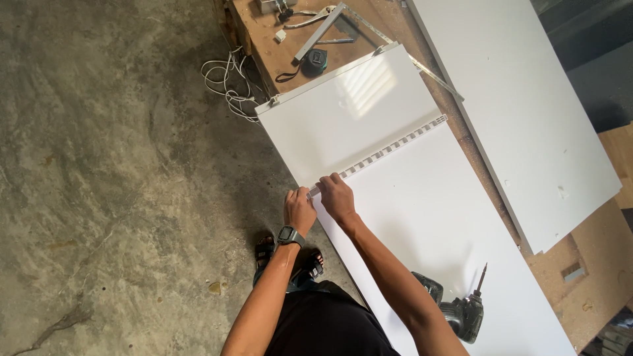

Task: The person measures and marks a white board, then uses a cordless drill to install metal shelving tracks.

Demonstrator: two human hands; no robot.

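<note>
A long metal piano hinge runs along the seam between two glossy white panels, the far one and the near one. My left hand, with a dark wristwatch, pinches the hinge's near end at the panels' left edge. My right hand presses its fingers on the same end of the hinge, right beside the left hand. A black cordless drill with a bit lies on the near panel by my right elbow.
A third white panel lies at the right on a brown chipboard bench. A tape measure, metal rails and small parts lie at the bench's far end. White cable is coiled on the concrete floor.
</note>
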